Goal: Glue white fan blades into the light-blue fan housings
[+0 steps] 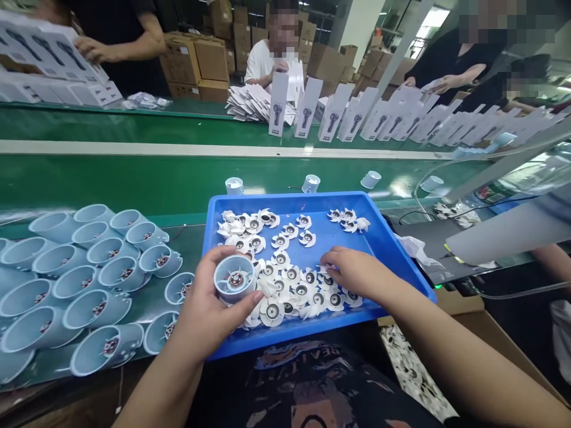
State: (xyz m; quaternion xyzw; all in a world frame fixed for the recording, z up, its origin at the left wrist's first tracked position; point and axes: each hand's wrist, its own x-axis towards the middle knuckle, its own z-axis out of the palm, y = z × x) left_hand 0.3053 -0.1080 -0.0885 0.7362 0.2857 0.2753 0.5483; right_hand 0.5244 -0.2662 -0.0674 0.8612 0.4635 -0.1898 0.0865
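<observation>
My left hand (204,315) is wrapped around a light blue cylindrical fan housing (232,266) above the left part of the blue tray (397,261). The housing's open mouth faces up, showing spokes and a small motor with copper-coloured windings inside. White fan impellers (272,310) with dark ring centres lie heaped in the tray. Among them, at the middle right, my right hand (350,267) reaches down with fingers pinched at a white impeller, mostly hidden beneath the fingertips.
Many similar housings (74,260) stand in rows at the left. Several small blue housings (311,183) sit on the green conveyor (134,178) behind the tray. White printed boxes (307,108) line the far side, where people handle packaging. A carton of impellers (413,371) is below right.
</observation>
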